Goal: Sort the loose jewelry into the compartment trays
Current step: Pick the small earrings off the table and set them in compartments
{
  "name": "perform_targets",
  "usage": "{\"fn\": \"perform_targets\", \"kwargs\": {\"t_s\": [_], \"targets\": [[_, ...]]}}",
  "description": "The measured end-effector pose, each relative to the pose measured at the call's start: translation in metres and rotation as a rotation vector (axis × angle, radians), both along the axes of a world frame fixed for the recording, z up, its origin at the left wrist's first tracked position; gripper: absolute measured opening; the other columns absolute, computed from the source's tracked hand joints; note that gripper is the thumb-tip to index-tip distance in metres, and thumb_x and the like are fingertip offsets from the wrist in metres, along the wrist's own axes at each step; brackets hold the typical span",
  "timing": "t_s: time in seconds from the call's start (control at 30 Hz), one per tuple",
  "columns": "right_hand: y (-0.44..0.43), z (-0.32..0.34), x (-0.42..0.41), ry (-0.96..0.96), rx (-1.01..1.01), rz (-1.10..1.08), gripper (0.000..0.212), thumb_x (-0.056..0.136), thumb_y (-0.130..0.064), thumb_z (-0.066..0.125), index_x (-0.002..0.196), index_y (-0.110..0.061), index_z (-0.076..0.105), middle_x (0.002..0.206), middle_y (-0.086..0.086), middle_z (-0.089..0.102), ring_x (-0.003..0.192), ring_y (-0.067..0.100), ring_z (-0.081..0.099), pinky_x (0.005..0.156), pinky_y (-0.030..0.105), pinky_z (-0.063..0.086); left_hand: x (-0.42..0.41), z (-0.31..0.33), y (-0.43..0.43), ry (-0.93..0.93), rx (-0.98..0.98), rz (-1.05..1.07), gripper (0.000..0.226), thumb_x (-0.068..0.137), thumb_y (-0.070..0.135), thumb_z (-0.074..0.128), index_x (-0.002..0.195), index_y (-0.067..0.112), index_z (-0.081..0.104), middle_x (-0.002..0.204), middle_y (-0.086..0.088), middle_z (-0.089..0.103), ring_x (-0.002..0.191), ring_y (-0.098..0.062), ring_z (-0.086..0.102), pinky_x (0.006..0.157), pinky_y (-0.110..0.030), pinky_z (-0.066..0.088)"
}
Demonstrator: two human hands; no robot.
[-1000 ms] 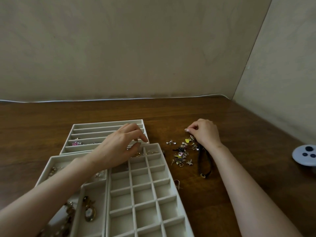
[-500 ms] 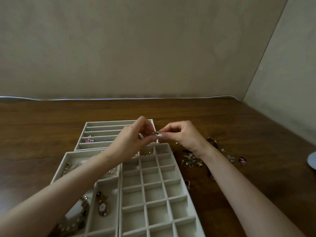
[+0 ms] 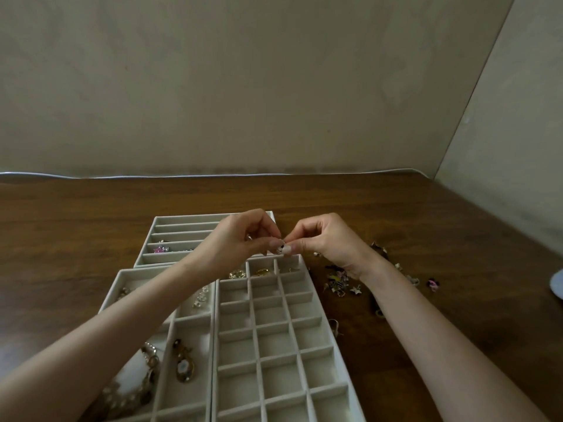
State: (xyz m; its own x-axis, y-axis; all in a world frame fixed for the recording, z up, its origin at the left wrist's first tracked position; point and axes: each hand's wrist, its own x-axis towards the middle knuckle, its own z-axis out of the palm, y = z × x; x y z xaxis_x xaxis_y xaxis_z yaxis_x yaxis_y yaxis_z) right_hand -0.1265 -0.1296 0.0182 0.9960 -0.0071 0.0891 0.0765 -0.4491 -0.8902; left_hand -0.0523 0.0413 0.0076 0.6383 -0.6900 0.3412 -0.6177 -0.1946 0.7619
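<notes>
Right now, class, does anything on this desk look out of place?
Yes: loose jewelry lies scattered on the table right of the grid tray, unsorted; one hooked earring sits apart, beside that tray's edge.

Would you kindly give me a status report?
Left hand and right hand pinch one small charm. Above grid tray's far edge. Loose pile beside tray. Nothing blocking.

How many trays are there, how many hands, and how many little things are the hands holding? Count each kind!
Trays: 3 (slotted tray, big-pocket tray, grid tray)
Hands: 2 (left hand, right hand)
Pinched between both hands: 1 charm
Total: 6
</notes>
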Motion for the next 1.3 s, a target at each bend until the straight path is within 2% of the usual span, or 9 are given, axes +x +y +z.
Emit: {"fn": "perform_targets", "kwargs": {"t_s": [0.23,0.4,0.5,0.6,0.7,0.9,1.07,1.2,1.3], "targets": [[-0.018,0.006,-0.001,-0.036,-0.027,-0.078,0.008,0.076,-0.011,0.074,0.072,-0.016,0.069,0.071,-0.006,0.069,0.073,0.004,0.064,0.080,0.024,0.048,-0.009,0.014,-0.013,0.050,0.055,0.002,0.015,0.076,0.017,0.073,0.085,0.009,0.063,0.077,-0.003,0.070,0.070,-0.012,0.065,0.068,-0.025,0.053],[-0.063,-0.003,0.001,-0.118,-0.311,-0.453,0.008,0.084,-0.024,0.069,0.080,-0.017,0.070,0.076,-0.003,0.069,0.076,0.009,0.064,0.080,0.028,0.049,-0.017,0.003,-0.033,0.012,0.320,-0.021,0.010,0.079,0.017,0.072,0.083,0.013,0.064,0.072,0.008,0.067,0.062,0.002,0.061,0.058,-0.014,0.047],[-0.076,-0.010,0.001,-0.058,-0.446,-0.573,0.006,0.087,-0.022,0.065,0.088,-0.018,0.069,0.088,-0.003,0.069,0.087,0.010,0.063,0.083,0.028,0.048,-0.019,-0.003,-0.039,-0.125,0.473,0.002,0.006,0.080,0.021,0.071,0.082,0.020,0.064,0.078,0.007,0.066,0.072,-0.004,0.060,0.071,-0.023,0.052],[-0.078,-0.010,0.001,0.057,-0.537,-0.559,0.013,0.089,-0.016,0.063,0.100,-0.018,0.070,0.111,-0.001,0.065,0.109,0.014,0.057,0.084,0.025,0.040,-0.023,-0.002,-0.040,-0.225,0.560,0.019,0.006,0.082,0.024,0.069,0.084,0.022,0.064,0.078,0.009,0.064,0.077,-0.008,0.062,0.075,-0.029,0.053],[-0.080,-0.005,-0.002,0.157,-0.574,-0.519,0.023,0.090,-0.006,0.059,0.105,-0.019,0.068,0.119,0.002,0.063,0.112,0.016,0.056,0.094,0.031,0.045,-0.029,0.000,-0.042,-0.311,0.625,0.015,0.006,0.084,0.026,0.067,0.089,0.022,0.065,0.078,0.012,0.062,0.082,-0.008,0.061,0.078,-0.033,0.053],[-0.080,-0.008,-0.001,0.313,-0.581,-0.473,0.022,0.084,-0.003,0.065,0.099,-0.019,0.070,0.130,0.006,0.056,0.124,0.022,0.049,0.105,0.042,0.040,-0.033,0.000,-0.045,-0.343,0.649,0.027,0.007,0.084,0.024,0.066,0.091,0.023,0.063,0.081,0.009,0.063,0.086,-0.011,0.062,0.078,-0.033,0.053],[-0.078,-0.009,0.002,0.301,-0.557,-0.470,0.009,0.079,-0.010,0.073,0.086,-0.016,0.071,0.120,0.006,0.062,0.121,0.021,0.051,0.102,0.042,0.042,-0.033,-0.003,-0.042,-0.459,0.625,0.087,0.012,0.082,0.032,0.067,0.088,0.026,0.058,0.088,0.009,0.062,0.088,-0.012,0.058,0.073,-0.029,0.049],[-0.078,-0.008,0.000,0.254,-0.557,-0.488,0.009,0.077,-0.013,0.075,0.083,-0.014,0.068,0.104,0.002,0.065,0.106,0.017,0.058,0.095,0.040,0.048,-0.022,0.002,-0.030,-0.350,0.506,0.056,0.016,0.083,0.036,0.066,0.090,0.022,0.063,0.084,0.010,0.063,0.080,-0.008,0.059,0.072,-0.028,0.051],[-0.070,0.002,-0.004,0.160,-0.375,-0.427,0.010,0.077,-0.013,0.074,0.083,-0.014,0.067,0.088,-0.002,0.067,0.083,0.007,0.064,0.079,0.027,0.053,-0.008,0.010,-0.013,-0.265,0.359,0.096,0.014,0.084,0.030,0.064,0.086,0.017,0.066,0.078,0.008,0.066,0.075,-0.009,0.062,0.071,-0.026,0.051]]}}
